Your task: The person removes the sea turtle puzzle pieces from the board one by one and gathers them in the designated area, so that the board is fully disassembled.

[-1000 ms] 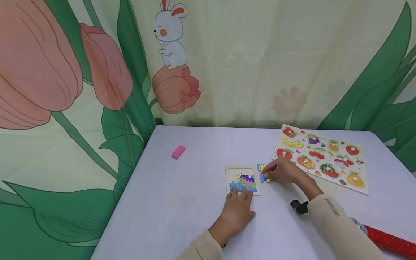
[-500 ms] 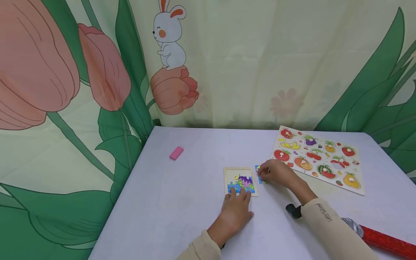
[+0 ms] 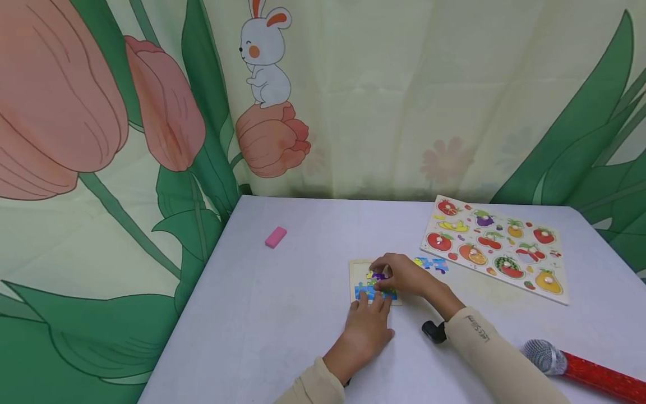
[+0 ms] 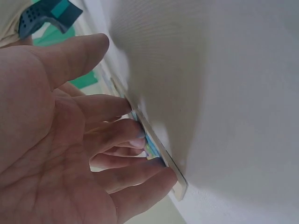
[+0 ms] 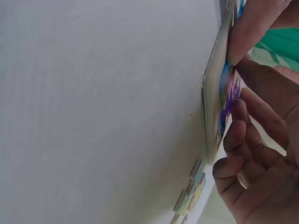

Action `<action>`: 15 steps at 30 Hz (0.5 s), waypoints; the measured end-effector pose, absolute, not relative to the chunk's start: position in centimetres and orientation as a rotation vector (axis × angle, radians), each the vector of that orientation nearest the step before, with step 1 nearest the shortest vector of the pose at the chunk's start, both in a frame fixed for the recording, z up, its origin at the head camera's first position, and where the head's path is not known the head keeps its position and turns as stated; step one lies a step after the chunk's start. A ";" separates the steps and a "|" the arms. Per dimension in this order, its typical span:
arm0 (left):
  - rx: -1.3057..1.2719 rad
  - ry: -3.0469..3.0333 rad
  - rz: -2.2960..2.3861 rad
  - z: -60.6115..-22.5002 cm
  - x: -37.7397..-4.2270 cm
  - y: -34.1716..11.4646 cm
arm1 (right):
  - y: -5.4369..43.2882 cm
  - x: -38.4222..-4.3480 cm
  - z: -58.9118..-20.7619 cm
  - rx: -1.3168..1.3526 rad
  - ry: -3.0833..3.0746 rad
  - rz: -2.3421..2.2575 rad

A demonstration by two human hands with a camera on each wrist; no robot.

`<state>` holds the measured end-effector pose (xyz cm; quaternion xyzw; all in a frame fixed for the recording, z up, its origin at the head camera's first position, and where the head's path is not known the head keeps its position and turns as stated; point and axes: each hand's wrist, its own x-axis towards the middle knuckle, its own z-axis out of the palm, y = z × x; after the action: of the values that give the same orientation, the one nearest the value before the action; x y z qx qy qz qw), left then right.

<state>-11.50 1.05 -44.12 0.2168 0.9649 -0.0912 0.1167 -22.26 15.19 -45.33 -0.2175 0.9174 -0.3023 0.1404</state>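
In the head view a small wooden puzzle tray [image 3: 355, 269] lies on the white table, partly filled with blue, green and purple jigsaw pieces [image 3: 364, 291]. My left hand [image 3: 367, 332] rests its straight fingertips on the tray's near edge; the left wrist view shows these fingertips [image 4: 154, 164] right at the rim. Over the tray's right part is my right hand [image 3: 404, 275], thumb and index finger close together at the purple area [image 5: 226, 108], pinching a jigsaw piece largely hidden by the fingers. Its other fingers curl loosely. Loose jigsaw pieces [image 3: 438, 265] lie right of the tray.
A large board with fruit pictures [image 3: 497, 247] lies at the back right. The red-handled microphone [image 3: 547, 357] is at the front right, near my right sleeve. A pink block [image 3: 275, 237] sits at the back left. Behind the table hangs a printed curtain [image 3: 373, 112].
My right hand has moved left from the loose jigsaw pieces to over the tray, uncovering pieces by the fruit board and the microphone's head. My left hand has stayed at the tray's near edge.
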 end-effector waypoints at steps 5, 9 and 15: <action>0.631 2.826 -0.263 -44.1 -11.5 1.0 | 15.0 -22.2 -45.3 -0.594 2.650 -0.923; 0.629 2.832 -0.269 -44.0 -11.4 1.0 | 15.0 -22.1 -45.3 -0.614 2.656 -0.952; 0.632 2.839 -0.256 -44.0 -11.3 1.1 | 15.1 -22.1 -45.2 -0.613 2.604 -1.058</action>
<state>-11.34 1.06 -43.98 0.2150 0.9664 -0.0870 0.1107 -22.08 15.08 -45.21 -0.2112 0.8972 -0.3646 0.1320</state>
